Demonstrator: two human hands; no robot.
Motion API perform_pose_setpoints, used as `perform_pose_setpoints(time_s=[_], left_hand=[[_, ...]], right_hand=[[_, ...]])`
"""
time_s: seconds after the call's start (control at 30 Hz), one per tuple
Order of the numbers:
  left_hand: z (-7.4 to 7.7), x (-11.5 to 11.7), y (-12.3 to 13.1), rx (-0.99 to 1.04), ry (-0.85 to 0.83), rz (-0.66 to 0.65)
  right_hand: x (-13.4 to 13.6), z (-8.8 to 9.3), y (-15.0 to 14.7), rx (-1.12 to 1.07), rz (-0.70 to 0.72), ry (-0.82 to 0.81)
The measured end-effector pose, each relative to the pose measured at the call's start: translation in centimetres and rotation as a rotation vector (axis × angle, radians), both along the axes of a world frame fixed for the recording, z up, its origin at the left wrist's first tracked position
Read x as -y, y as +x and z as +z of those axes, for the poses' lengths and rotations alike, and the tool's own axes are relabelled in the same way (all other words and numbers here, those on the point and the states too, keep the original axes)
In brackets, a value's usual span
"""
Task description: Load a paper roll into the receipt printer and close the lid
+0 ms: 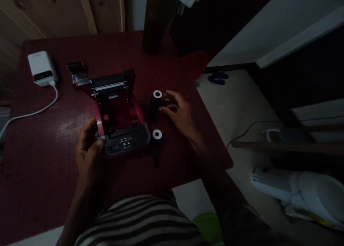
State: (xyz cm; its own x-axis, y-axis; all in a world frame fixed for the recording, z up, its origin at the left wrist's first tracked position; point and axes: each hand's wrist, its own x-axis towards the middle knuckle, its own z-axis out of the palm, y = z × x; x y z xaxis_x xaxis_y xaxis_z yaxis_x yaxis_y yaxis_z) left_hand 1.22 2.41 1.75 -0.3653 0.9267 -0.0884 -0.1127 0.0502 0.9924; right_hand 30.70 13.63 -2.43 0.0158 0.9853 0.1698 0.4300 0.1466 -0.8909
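A red and black label printer [126, 143] stands on the table with its lid [110, 83] raised, and its inner bay shows no roll. My left hand [88, 145] grips the printer's front left corner, the thumb on top of the casing. To the right of the printer stand two dark rolls with white ring ends, a far roll [157, 94] and a near roll [157, 134]. Beside the far roll is my right hand [178, 111], thumb and fingers apart. Its thumb tip comes close to that roll; whether it touches cannot be made out in the dim light.
The dark red table [120, 178] carries a white power bank [42, 68] with a white cable [34, 112] at the left. A dark cylinder [156, 23] rises at the back edge. Blue slippers [218, 77] lie on the floor to the right.
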Motion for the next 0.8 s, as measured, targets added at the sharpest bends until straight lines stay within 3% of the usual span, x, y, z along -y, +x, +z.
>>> perform_pose_setpoints(time_s=[0.13, 0.23, 0.3, 0.37, 0.47, 0.53, 0.67, 0.8], left_hand=[[-0.1, 0.1, -0.1, 0.022, 0.009, -0.015], [-0.3, 0.1, -0.2, 0.027, 0.036, -0.035], [-0.4, 0.0, -0.2, 0.045, 0.042, -0.035], [-0.4, 0.0, -0.2, 0.054, 0.039, -0.026], [-0.4, 0.0, -0.1, 0.078, 0.04, -0.029], [-0.3, 0.0, 0.0, 0.104, 0.045, -0.042], [-0.4, 0.0, 0.0, 0.11, 0.082, -0.049], [-0.6, -0.1, -0.1, 0.112, 0.103, -0.046]], right_hand=[[-2.9, -1.0, -1.6, 0.031, 0.062, 0.038], [-2.5, 0.3, -1.5, 0.02, 0.039, 0.06], [-1.4, 2.6, -1.0, 0.003, 0.049, 0.106], [0.2, 6.1, -0.6, -0.012, 0.113, 0.163], [2.0, 11.5, -1.2, 0.012, 0.313, 0.219], [2.4, 13.6, -2.7, 0.122, 0.474, 0.25], [1.6, 13.6, -7.7, 0.511, 0.667, 0.341], [1.4, 13.2, -12.2, 0.859, 0.656, 0.269]])
